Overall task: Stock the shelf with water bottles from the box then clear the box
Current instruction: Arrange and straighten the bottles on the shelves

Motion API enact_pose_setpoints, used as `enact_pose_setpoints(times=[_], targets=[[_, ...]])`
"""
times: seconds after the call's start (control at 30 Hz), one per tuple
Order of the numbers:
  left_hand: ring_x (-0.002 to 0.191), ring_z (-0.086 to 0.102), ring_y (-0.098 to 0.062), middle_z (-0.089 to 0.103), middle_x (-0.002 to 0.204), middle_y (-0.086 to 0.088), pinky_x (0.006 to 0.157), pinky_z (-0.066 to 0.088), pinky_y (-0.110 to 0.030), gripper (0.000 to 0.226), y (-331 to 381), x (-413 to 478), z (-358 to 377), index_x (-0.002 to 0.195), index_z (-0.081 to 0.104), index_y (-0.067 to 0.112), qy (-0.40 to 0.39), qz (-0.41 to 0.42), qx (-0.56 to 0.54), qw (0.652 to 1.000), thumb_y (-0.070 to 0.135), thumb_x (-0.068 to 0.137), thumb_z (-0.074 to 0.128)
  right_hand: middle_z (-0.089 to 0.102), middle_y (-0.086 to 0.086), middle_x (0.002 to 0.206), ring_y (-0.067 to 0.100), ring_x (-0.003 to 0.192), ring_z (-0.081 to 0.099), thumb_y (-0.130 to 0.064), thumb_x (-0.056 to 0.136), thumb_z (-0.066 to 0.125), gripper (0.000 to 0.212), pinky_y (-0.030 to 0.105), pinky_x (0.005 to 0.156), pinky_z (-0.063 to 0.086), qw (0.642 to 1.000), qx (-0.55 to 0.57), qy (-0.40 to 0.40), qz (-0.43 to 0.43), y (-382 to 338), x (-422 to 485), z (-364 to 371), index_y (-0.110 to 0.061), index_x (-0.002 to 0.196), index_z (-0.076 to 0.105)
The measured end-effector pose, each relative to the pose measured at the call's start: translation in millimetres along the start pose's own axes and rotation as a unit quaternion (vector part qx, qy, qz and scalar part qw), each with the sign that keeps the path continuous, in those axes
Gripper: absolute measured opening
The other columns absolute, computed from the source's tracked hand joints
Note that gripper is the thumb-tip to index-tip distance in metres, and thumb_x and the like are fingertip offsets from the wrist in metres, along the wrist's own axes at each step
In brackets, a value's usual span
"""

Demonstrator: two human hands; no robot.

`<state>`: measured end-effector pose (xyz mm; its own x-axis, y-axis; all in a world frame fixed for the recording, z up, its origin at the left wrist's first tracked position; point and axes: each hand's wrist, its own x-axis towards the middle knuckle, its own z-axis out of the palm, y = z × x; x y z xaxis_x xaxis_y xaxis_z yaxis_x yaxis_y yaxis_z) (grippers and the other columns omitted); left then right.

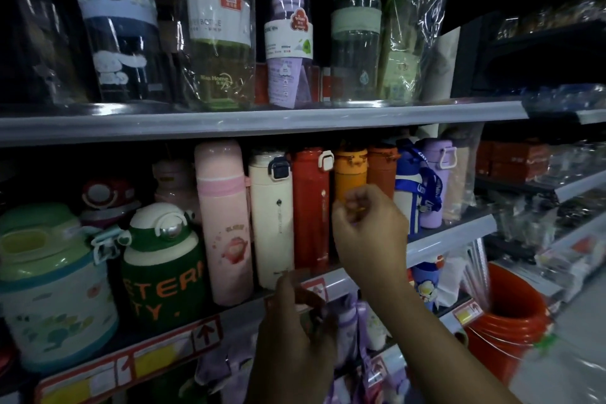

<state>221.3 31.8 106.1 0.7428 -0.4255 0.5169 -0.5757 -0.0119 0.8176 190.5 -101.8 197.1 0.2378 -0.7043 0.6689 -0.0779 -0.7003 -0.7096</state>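
A person's right hand (367, 229), raised with fingers curled, hovers before the orange bottle (350, 174). The left hand (295, 321) curls lower and nearer, at the shelf rail (459, 233). Whether either grips anything is unclear. Water bottles (272, 216) line 2 shelves.

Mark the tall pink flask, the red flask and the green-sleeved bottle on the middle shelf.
tall pink flask (224, 223): head view, middle of its body, below the pink band.
red flask (310, 213): head view, middle of its body.
green-sleeved bottle (154, 298): head view, green sleeve, between the lettering lines.
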Motion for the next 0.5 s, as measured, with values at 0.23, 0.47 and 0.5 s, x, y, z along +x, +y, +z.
enact_pose_setpoints(times=[0.23, 0.47, 0.5], targets=[[0.116, 0.06, 0.002, 0.058, 0.13, 0.024, 0.09, 0.052, -0.02, 0.054, 32.9, 15.7, 55.9, 0.13, 0.06, 0.038, 0.017, 0.093, -0.05, 0.994, 0.023, 0.079, 0.056, 0.072, -0.014, 0.091, 0.0, 0.084, 0.067, -0.021, 0.091, 0.074, 0.015, 0.025, 0.073, 0.053, 0.994, 0.043, -0.036, 0.098, 54.7, -1.6, -23.1, -0.029, 0.101, 0.068], [0.148, 0.031, 0.005, 0.032, 0.161, 0.026, 0.115, 0.042, -0.026, 0.082, 9.3, 39.9, 99.0, 0.153, 0.042, 0.037, 0.001, 0.158, -0.037, 0.987, 0.0, 0.08, 0.054, 0.076, -0.014, 0.099, 0.004, 0.094, 0.071, -0.012, 0.094, 0.069, 0.023, 0.029, 0.083, 0.058, 0.972, 0.161, -0.064, 0.158, 86.5, 16.5, -24.2, -0.032, 0.104, 0.071], [0.15, 0.03, 0.002, 0.031, 0.163, 0.024, 0.116, 0.04, -0.025, 0.084, 4.1, 41.4, 103.4, 0.153, 0.041, 0.035, 0.008, 0.169, -0.037, 0.985, 0.003, 0.077, 0.052, 0.076, -0.014, 0.097, 0.002, 0.091, 0.07, -0.012, 0.094, 0.069, 0.023, 0.027, 0.08, 0.056, 0.971, 0.166, -0.072, 0.159, 88.8, 19.2, -23.1, -0.032, 0.103, 0.071]])
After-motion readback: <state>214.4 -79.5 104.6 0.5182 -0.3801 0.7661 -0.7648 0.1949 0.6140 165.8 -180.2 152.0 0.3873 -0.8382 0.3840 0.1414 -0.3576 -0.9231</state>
